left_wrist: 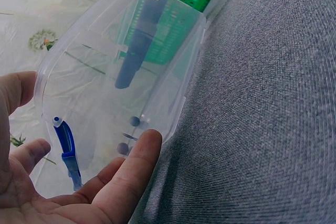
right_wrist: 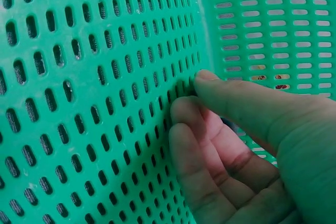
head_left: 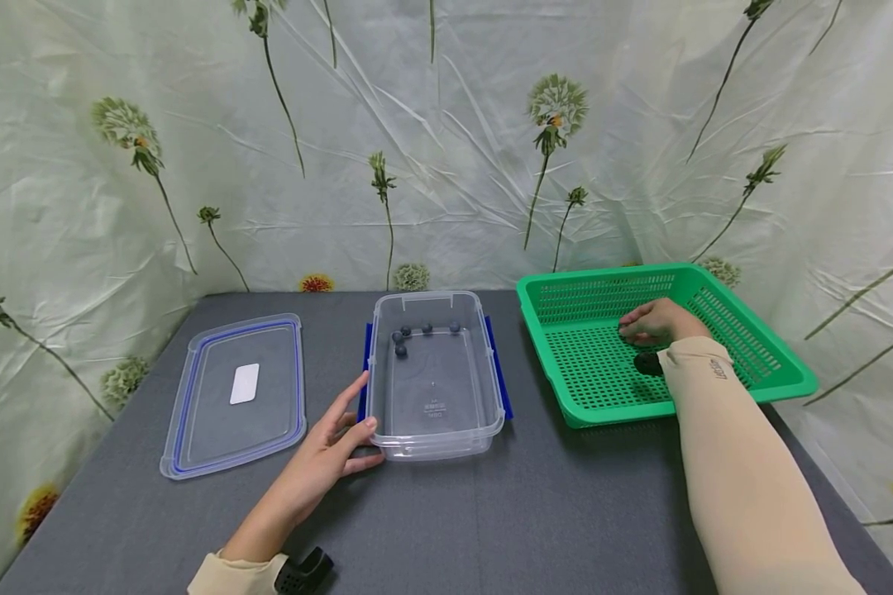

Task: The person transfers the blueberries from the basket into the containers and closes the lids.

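In the head view a clear plastic box [head_left: 435,430] with blue side latches stands mid-table, several blueberries [head_left: 401,350] lying toward its far end. My left hand [head_left: 320,454] touches the box's left side with fingers spread; the left wrist view shows them around a blue latch [left_wrist: 68,153]. My right hand [head_left: 658,322] is inside a green basket [head_left: 576,405], low over its slotted floor. The right wrist view shows its fingers bent and the thumb near the index fingertip. A small dark spot shows behind the fingers; I cannot tell whether they pinch anything.
Flat on the table left of the box lies a clear lid [head_left: 208,434] with a blue seal and a white label [head_left: 244,383]. A grey cloth [head_left: 551,504] covers the table. A floral curtain [head_left: 461,165] hangs behind and at both sides.
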{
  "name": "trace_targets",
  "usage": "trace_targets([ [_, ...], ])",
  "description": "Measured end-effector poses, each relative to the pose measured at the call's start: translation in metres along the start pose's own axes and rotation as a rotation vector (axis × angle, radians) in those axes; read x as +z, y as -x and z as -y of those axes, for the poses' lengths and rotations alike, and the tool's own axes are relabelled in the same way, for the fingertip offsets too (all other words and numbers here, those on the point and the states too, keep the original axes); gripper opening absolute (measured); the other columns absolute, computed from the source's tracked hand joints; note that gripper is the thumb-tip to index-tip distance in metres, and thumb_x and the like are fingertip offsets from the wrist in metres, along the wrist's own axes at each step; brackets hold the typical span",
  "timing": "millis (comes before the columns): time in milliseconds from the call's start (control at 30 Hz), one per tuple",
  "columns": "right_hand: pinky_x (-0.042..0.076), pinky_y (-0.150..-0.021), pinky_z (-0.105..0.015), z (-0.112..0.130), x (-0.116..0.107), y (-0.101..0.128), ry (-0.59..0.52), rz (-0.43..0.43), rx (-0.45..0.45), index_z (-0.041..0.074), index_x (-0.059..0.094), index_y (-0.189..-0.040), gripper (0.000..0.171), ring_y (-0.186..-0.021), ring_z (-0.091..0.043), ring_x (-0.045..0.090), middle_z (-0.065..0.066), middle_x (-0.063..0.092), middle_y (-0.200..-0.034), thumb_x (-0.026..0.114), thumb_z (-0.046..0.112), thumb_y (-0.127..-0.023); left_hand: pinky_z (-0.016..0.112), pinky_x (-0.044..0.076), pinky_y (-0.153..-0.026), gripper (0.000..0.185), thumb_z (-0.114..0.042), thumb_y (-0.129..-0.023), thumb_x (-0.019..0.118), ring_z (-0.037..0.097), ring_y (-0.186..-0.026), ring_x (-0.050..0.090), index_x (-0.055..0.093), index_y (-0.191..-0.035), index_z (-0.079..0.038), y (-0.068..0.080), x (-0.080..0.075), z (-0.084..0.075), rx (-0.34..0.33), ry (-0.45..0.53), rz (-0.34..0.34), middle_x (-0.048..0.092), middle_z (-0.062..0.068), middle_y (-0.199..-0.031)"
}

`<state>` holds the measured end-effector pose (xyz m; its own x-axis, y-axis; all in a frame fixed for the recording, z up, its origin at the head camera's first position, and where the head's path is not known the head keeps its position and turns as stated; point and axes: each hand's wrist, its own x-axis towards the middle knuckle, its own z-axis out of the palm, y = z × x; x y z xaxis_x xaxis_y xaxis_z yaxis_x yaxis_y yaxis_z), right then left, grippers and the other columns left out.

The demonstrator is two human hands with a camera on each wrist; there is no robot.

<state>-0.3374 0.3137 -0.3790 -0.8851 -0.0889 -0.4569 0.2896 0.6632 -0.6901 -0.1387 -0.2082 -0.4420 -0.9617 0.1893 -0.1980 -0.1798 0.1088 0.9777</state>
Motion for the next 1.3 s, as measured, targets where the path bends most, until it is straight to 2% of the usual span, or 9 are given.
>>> trace_targets([
  [167, 0.064, -0.08, -0.028, 0.001, 0.001, -0.001, 0.011, 0.012, 0.002, -0.013, 0.059, -0.135, 0.034, -0.08, -0.009, 0.068, 0.003, 0.072, -0.088, 0.064, 0.007, -0.107, 0.049, 0.063, -0.103, 0.069, -0.029, -0.112, 0.06, 0.041, -0.13, 0.064, 0.024, -0.168, -0.049, 0.0, 0.0, 0.0, -0.001, -0.003, -0.004, 0.031, 0.031, -0.163],
  [467, 0.063, -0.077, -0.023, 0.015, 0.001, 0.001, 0.025, 0.064, -0.049, -0.017, 0.048, -0.146, 0.045, -0.081, -0.006, 0.069, 0.002, 0.073, -0.092, 0.056, 0.011, -0.112, 0.05, 0.063, -0.102, 0.069, -0.029, -0.112, 0.059, 0.04, -0.129, 0.065, 0.024, -0.168, -0.049, 0.001, 0.0, 0.0, -0.006, -0.005, -0.008, 0.034, 0.031, -0.162],
  [767, 0.063, -0.084, -0.024, 0.044, 0.003, 0.0, 0.037, 0.098, -0.126, -0.016, 0.046, -0.149, 0.048, -0.087, -0.006, 0.07, 0.002, 0.074, -0.1, 0.054, 0.016, -0.114, 0.05, 0.063, -0.102, 0.068, -0.027, -0.113, 0.057, 0.04, -0.128, 0.065, 0.023, -0.169, -0.047, 0.001, 0.0, 0.0, 0.001, -0.012, -0.012, 0.035, 0.031, -0.161],
  [1133, 0.062, -0.079, -0.019, 0.084, 0.016, 0.007, -0.025, 0.102, -0.226, -0.014, 0.05, -0.149, 0.048, -0.084, -0.002, 0.071, 0.009, 0.074, -0.093, 0.059, 0.016, -0.112, 0.049, 0.063, -0.102, 0.07, -0.027, -0.113, 0.059, 0.035, -0.126, 0.065, 0.022, -0.17, -0.044, 0.001, 0.0, 0.001, 0.012, -0.001, -0.001, 0.038, 0.031, -0.157],
  [1300, 0.062, -0.08, -0.02, 0.097, 0.022, 0.007, -0.029, 0.079, -0.265, -0.012, 0.053, -0.147, 0.047, -0.085, -0.002, 0.071, 0.007, 0.075, -0.096, 0.061, 0.016, -0.111, 0.049, 0.063, -0.102, 0.07, -0.028, -0.113, 0.059, 0.035, -0.126, 0.065, 0.022, -0.17, -0.044, 0.001, -0.001, -0.001, 0.011, 0.004, 0.001, 0.037, 0.031, -0.158],
])
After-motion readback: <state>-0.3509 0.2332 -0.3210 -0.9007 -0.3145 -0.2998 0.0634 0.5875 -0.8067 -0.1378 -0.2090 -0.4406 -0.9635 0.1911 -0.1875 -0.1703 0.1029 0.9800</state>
